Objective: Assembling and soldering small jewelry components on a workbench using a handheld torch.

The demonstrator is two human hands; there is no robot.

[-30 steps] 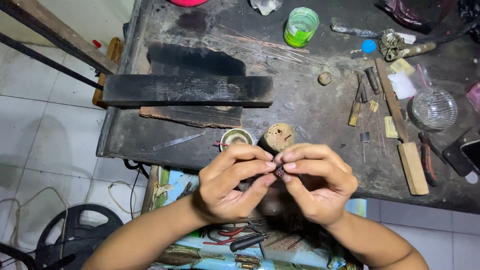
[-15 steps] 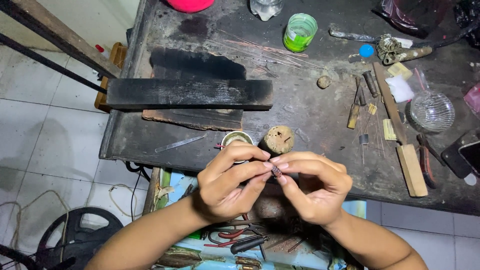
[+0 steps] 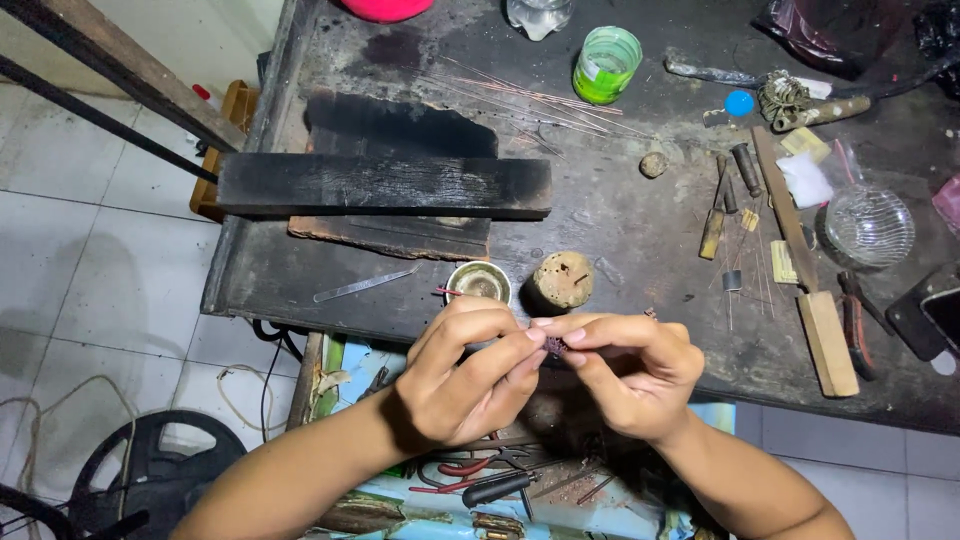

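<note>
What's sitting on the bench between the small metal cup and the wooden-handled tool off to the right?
In the head view, a holed, rounded stone-like lump lies just right of the small metal cup; dark bare bench follows, up to the wooden-handled tool.

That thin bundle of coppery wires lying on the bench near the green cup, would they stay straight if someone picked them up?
Probably not quite. The coppery wires look very thin and long, so they would likely sag or flex when lifted by one end. They seem light, lying loosely fanned on the dark bench. Being round and fine, they may well roll or slip from a hand.
</note>
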